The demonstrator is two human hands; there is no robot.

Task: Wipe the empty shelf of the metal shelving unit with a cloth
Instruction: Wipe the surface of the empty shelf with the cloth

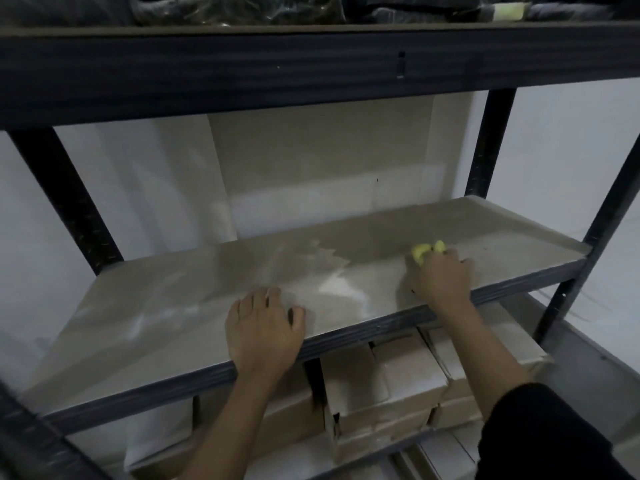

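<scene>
Soft, light cloth (426,252) is bunched in closed right hand (441,282); left hand (265,329) is laid flat, empty, on shelf (173,306).

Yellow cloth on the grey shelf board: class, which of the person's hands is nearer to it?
Right. The right hand grips the yellow cloth; the left hand lies flat near the shelf's front edge, well apart.

On the empty shelf (166,299), the left hand (263,327) is laid flat at the front edge. To its right, the right hand (441,278) is pressed on a cloth (424,251). Cardboard boxes (384,382) are stacked below both hands; bagged items (239,8) are stored above.
</scene>
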